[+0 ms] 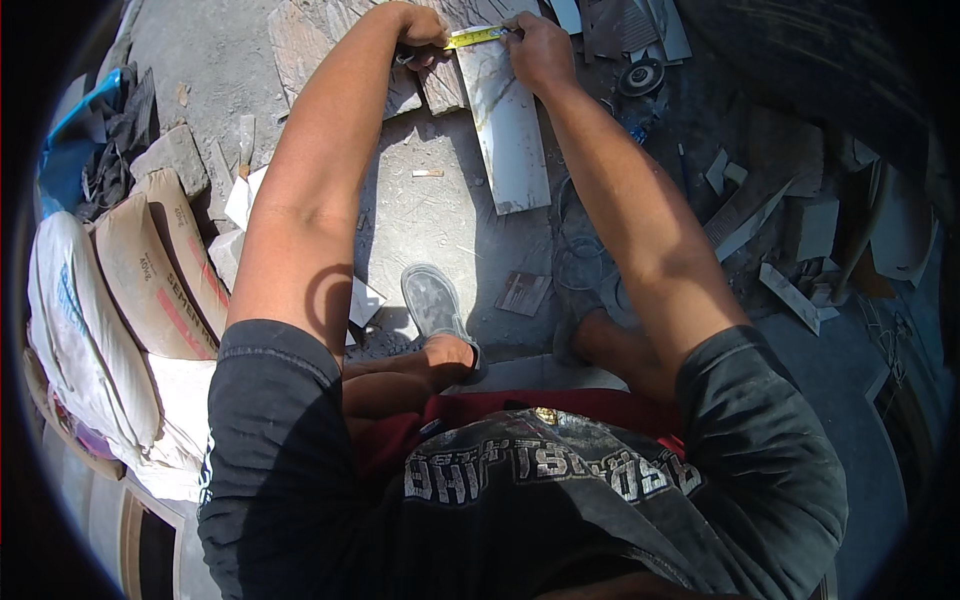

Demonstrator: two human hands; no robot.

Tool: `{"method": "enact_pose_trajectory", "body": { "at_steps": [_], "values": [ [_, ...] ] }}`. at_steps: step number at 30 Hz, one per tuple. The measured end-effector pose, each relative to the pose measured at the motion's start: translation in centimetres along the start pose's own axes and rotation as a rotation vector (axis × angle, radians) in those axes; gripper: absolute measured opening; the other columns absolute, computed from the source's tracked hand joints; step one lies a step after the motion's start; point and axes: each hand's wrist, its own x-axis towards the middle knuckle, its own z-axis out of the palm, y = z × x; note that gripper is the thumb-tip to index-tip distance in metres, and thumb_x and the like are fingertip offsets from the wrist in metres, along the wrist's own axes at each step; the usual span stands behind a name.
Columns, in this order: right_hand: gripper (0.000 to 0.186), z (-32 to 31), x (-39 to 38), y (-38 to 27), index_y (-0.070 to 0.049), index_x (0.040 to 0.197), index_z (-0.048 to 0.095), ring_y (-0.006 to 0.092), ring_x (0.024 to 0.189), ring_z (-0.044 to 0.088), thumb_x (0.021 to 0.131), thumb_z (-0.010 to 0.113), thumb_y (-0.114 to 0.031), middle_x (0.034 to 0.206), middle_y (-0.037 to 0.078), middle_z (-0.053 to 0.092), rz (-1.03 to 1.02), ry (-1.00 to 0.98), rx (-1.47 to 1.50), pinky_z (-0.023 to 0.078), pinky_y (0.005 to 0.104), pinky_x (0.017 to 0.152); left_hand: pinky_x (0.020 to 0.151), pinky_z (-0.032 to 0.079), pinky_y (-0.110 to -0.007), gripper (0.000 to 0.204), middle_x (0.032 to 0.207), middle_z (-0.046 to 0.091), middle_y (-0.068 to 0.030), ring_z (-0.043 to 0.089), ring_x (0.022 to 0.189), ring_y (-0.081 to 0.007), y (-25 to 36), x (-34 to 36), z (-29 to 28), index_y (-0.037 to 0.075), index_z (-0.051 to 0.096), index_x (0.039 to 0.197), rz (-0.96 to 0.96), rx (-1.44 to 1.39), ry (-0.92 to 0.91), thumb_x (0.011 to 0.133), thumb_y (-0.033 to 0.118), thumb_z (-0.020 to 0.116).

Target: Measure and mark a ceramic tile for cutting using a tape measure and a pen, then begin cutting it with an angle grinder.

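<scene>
A short length of yellow tape measure [474, 38] is stretched between my hands, across the white marble-patterned tile strip [508, 140]. My left hand [422, 32] is closed around the tape measure's dark case, which is mostly hidden by the fingers. My right hand [540, 52] pinches the tape's free end at the tile's right edge. The far end of the tile rests by brownish slabs [402, 95], and its near end points toward my feet.
An angle grinder [641, 78] lies right of my right hand. Broken tile pieces [790, 298] and offcuts are scattered at the right. Filled sacks [150, 270] are stacked at the left, near a rubble block [172, 160]. A small tile piece [523, 293] lies between my feet.
</scene>
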Motion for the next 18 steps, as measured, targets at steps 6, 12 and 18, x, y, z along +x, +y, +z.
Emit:
{"method": "enact_pose_trajectory", "body": {
  "at_steps": [6,12,18],
  "values": [
    [0.022,0.20,0.01,0.25,-0.008,0.104,0.071,0.0338,0.091,0.067,0.084,0.073,-0.018,0.096,0.015,0.069,-0.023,0.006,-0.038,0.051,0.0411,0.083,0.056,0.050,-0.035,0.023,0.068,0.062,-0.0071,0.061,0.057,-0.0171,0.52,0.36,0.19,0.005,0.066,0.101,-0.145,-0.039,0.018,0.098,0.017,0.047],
    [0.022,0.30,0.03,0.29,-0.008,0.104,0.071,0.0334,0.090,0.067,0.084,0.073,-0.018,0.094,0.015,0.069,-0.031,0.023,-0.040,0.051,0.0409,0.082,0.056,0.051,-0.035,0.022,0.068,0.062,-0.0071,0.061,0.057,-0.0169,-0.33,0.31,0.25,0.004,0.066,0.099,-0.048,-0.029,0.031,0.098,0.017,0.047],
    [0.021,0.33,0.04,0.30,-0.008,0.102,0.072,0.0337,0.089,0.067,0.084,0.073,-0.018,0.093,0.015,0.069,-0.028,0.023,-0.037,0.052,0.0409,0.081,0.057,0.051,-0.034,0.023,0.068,0.063,-0.0070,0.061,0.057,-0.0170,-0.25,0.08,0.20,0.004,0.065,0.098,-0.024,-0.056,-0.010,0.099,0.017,0.047]
  ]
}}
